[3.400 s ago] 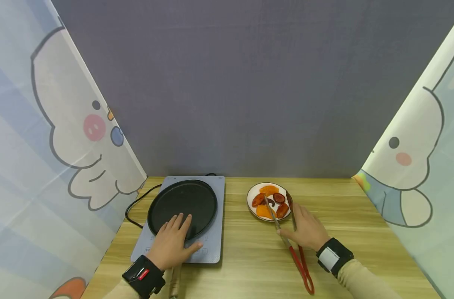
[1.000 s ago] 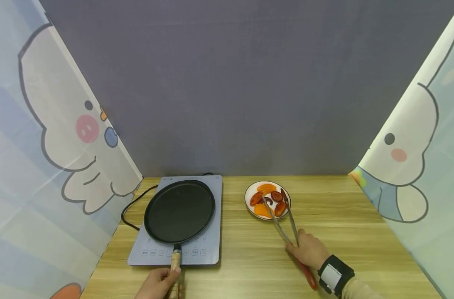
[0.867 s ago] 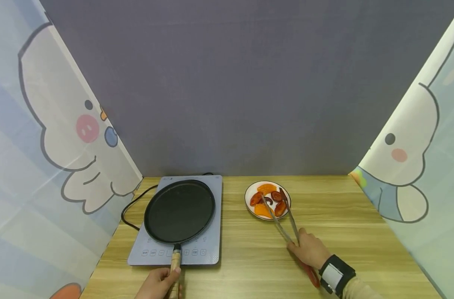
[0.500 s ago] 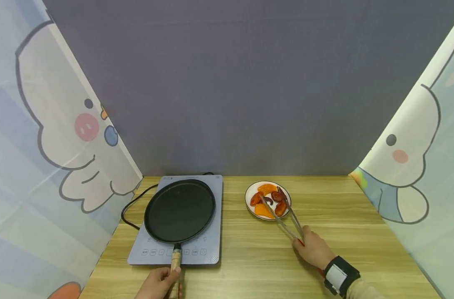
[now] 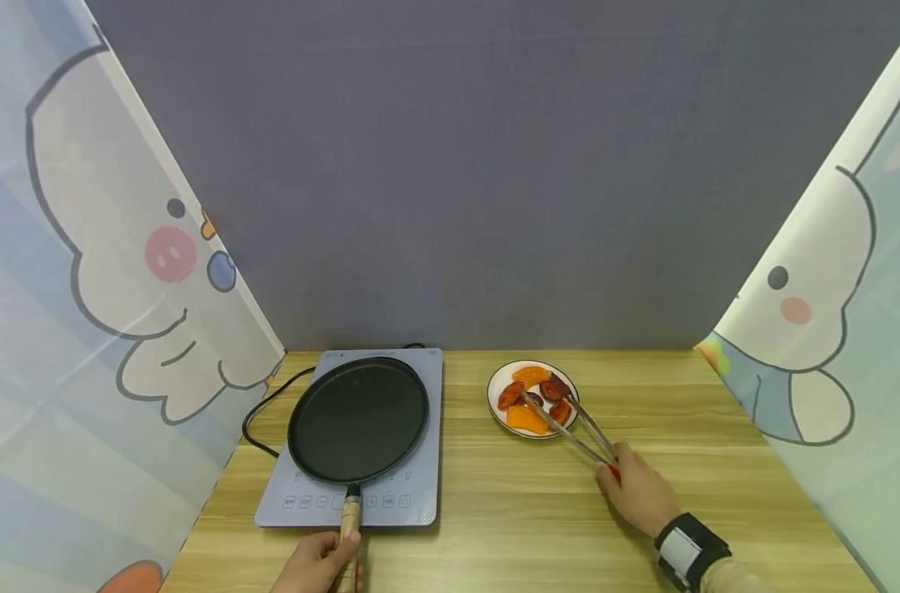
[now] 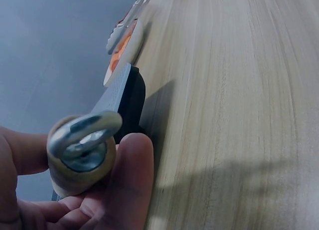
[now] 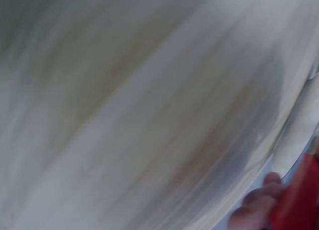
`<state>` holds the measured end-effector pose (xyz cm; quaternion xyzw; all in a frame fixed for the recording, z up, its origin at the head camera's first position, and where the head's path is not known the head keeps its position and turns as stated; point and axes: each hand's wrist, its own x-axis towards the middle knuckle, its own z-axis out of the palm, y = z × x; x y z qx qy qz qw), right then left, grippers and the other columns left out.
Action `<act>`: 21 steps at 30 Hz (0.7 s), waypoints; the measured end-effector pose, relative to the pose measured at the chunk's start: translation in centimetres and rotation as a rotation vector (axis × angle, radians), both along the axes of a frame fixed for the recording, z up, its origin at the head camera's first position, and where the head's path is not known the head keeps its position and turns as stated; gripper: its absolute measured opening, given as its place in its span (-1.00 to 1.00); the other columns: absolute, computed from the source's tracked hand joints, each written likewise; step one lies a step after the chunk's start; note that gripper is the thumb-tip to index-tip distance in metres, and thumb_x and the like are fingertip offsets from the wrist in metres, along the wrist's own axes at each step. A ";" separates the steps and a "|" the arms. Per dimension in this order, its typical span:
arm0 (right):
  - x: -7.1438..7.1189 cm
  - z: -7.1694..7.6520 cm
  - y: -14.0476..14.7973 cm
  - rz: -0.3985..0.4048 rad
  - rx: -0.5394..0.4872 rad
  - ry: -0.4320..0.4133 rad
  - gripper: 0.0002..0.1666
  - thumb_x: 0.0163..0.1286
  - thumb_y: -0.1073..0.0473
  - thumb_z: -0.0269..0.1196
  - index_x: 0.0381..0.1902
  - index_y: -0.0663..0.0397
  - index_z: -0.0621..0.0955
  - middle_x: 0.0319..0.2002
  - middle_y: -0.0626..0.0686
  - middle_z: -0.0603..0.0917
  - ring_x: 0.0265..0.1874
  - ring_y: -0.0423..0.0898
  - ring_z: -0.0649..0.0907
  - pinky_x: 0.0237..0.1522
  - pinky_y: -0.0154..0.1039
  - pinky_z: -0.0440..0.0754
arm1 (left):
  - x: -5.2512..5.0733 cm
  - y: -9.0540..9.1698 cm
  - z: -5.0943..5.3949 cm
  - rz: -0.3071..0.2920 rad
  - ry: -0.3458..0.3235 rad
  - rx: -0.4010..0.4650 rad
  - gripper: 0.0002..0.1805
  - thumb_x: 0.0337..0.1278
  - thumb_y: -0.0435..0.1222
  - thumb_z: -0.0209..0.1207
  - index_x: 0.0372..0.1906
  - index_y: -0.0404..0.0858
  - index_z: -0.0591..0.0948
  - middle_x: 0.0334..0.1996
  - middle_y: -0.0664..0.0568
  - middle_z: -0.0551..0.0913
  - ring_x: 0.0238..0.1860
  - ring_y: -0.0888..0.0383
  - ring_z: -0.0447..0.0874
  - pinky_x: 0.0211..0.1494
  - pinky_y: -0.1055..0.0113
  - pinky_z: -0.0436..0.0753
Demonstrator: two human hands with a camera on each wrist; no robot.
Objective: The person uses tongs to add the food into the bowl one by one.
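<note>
In the head view my left hand (image 5: 318,562) grips the wooden handle (image 5: 349,527) of a round black pan (image 5: 358,420). The left wrist view shows the handle's metal ring (image 6: 84,135) end-on, with fingers round the wood. My right hand (image 5: 642,492) holds metal tongs (image 5: 589,449) by their red grips, which it mostly covers. Both tong tips lie over a white plate (image 5: 498,414) of orange pieces (image 5: 527,419) and dark red pieces. Whether the tips pinch a piece, I cannot tell. The right wrist view is blurred; a red grip (image 7: 298,195) and fingertips show at its lower right.
Under the pan lies a flat grey cooktop (image 5: 420,516) with touch buttons, its black cable (image 5: 251,420) running along the left side. Behind the wooden table (image 5: 487,527) stands a dark grey wall panel (image 5: 464,181); cartoon-printed sheets flank both sides.
Since the earliest frame, my left hand has come off the pan's near edge onto its handle. My right hand has shifted toward the lower right along the tongs, whose arms are now closer together.
</note>
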<state>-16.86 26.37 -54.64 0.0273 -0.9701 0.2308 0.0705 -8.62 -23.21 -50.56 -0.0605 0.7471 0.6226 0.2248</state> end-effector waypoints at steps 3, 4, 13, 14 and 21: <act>-0.3 0.2 0.5 -0.002 0.013 -0.004 -0.50 0.41 -0.07 0.16 -0.06 0.30 0.43 -0.60 -0.04 0.33 -0.66 -0.14 0.36 -0.67 -0.21 0.25 | -0.1 0.1 0.0 -0.002 0.014 -0.009 -0.52 0.37 -0.08 0.04 -0.29 -0.52 0.54 -0.53 -0.06 0.67 -0.53 0.09 0.66 -0.42 0.25 0.60; -0.3 0.3 0.7 0.000 0.022 -0.007 -0.48 0.41 -0.10 0.15 -0.05 0.30 0.44 -0.61 -0.05 0.33 -0.67 -0.14 0.36 -0.67 -0.22 0.25 | -0.1 0.1 0.0 -0.004 0.019 -0.010 -0.52 0.37 -0.08 0.04 -0.29 -0.52 0.55 -0.53 -0.06 0.67 -0.53 0.09 0.66 -0.42 0.25 0.60; -1.2 2.2 2.0 0.017 0.090 -0.016 -0.47 0.45 -0.21 0.04 -0.13 0.21 0.43 -0.62 -0.05 0.34 -0.71 -0.14 0.36 -0.70 -0.21 0.24 | -0.5 0.0 0.0 -0.008 0.033 -0.047 -0.51 0.35 -0.05 0.06 -0.31 -0.49 0.57 -0.54 -0.05 0.67 -0.53 0.09 0.65 -0.43 0.25 0.60; -1.2 2.5 2.1 0.021 0.098 -0.013 -0.47 0.45 -0.21 0.04 -0.14 0.21 0.43 -0.62 -0.05 0.34 -0.72 -0.14 0.35 -0.70 -0.21 0.23 | -0.5 0.0 0.0 -0.012 0.039 -0.061 -0.50 0.34 -0.03 0.07 -0.33 -0.48 0.58 -0.54 -0.05 0.68 -0.53 0.10 0.65 -0.44 0.26 0.59; -1.3 4.4 2.6 0.051 0.152 0.023 -0.49 0.43 -0.14 0.11 -0.11 0.27 0.45 -0.64 -0.05 0.34 -0.73 -0.14 0.35 -0.71 -0.22 0.26 | -0.2 -0.2 -0.3 -0.016 0.030 -0.144 -0.48 0.28 0.07 0.09 -0.45 -0.34 0.64 -0.58 0.03 0.67 -0.64 0.26 0.47 -0.55 0.36 0.45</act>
